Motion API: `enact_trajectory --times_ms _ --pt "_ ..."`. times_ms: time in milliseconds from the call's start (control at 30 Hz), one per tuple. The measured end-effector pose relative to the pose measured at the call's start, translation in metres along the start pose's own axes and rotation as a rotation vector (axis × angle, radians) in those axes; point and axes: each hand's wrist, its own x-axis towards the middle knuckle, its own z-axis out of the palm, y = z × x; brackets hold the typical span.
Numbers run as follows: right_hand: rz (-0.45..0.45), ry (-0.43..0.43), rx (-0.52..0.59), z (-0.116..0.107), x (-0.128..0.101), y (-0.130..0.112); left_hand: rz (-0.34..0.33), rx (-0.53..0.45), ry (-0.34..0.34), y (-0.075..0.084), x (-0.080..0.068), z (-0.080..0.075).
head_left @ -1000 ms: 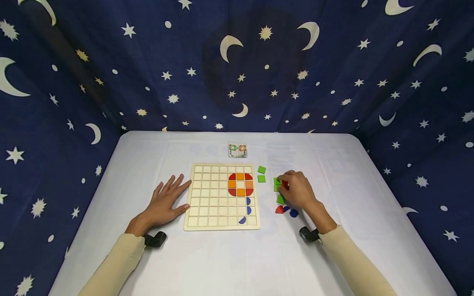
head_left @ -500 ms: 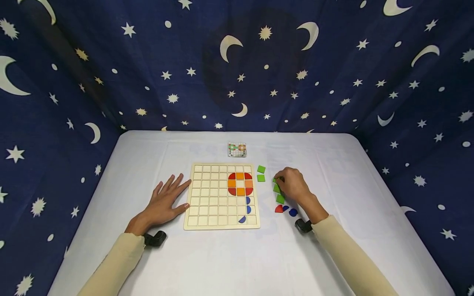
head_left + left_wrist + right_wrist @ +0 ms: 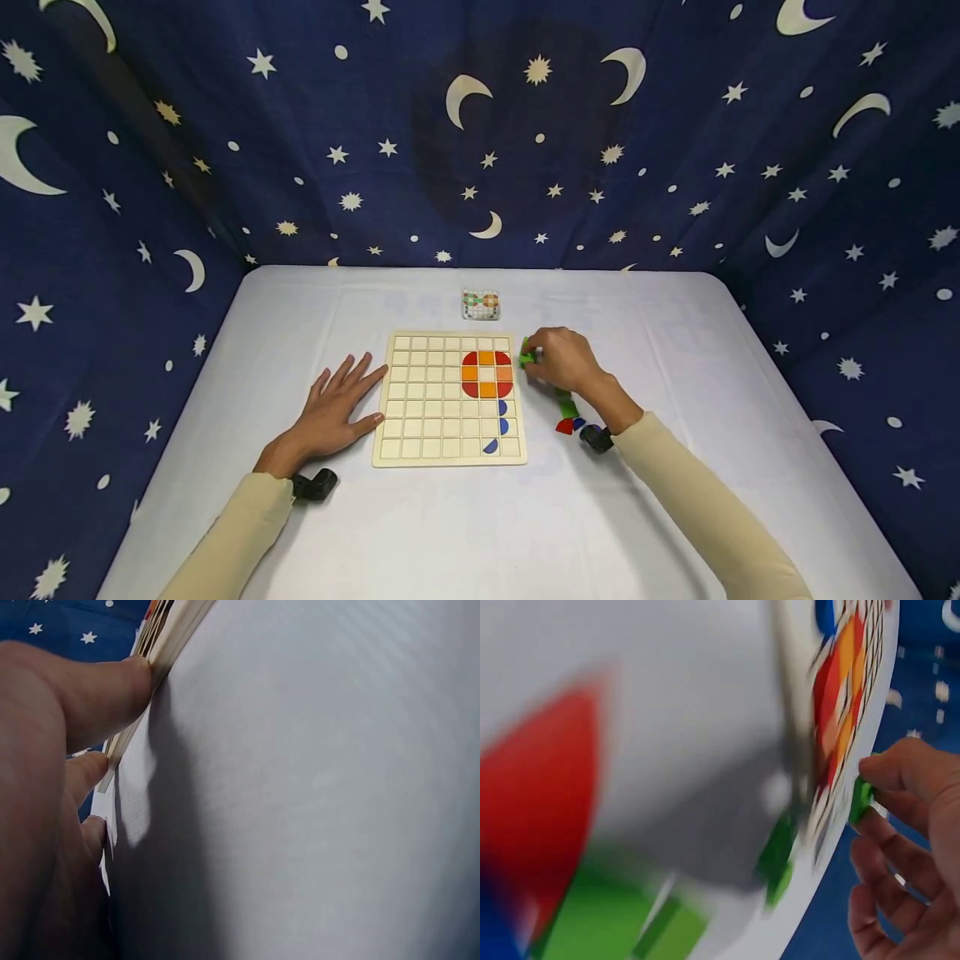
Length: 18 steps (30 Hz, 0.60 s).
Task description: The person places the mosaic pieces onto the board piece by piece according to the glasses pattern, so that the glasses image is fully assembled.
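My right hand (image 3: 562,360) pinches a green square tile (image 3: 861,799) between thumb and fingertips, just right of the board. Below it in the right wrist view, other green tiles (image 3: 778,859) lie beside the board's edge; in the head view the hand partly hides them. My left hand (image 3: 330,415) lies with fingers spread, its thumb (image 3: 112,694) and index fingertip touching the left side of the wooden grid board (image 3: 435,409). On that board sits a ring of red and orange pieces (image 3: 487,390), with several blue pieces (image 3: 491,447) below it.
Near my right wrist lie a green tile (image 3: 568,409), a red quarter piece (image 3: 564,426) and blue pieces, partly hidden by the wrist camera (image 3: 597,438). A small pattern card (image 3: 481,305) lies behind the board. Starry dark-blue cloth (image 3: 360,100) surrounds the white table.
From the group of green tiles on the right, my right hand has taken one and moved left toward the board's right edge. My left hand has stayed in place.
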Motion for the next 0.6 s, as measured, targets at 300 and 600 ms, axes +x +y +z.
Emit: enact_trajectory --times_ms 300,600 --pt "-0.327 0.015 0.089 0.032 0.033 -0.067 -0.014 -0.008 0.004 -0.001 0.000 0.002" --pt "-0.419 0.004 -0.011 0.046 0.038 -0.079 -0.006 0.001 0.011 -0.004 0.000 0.003"
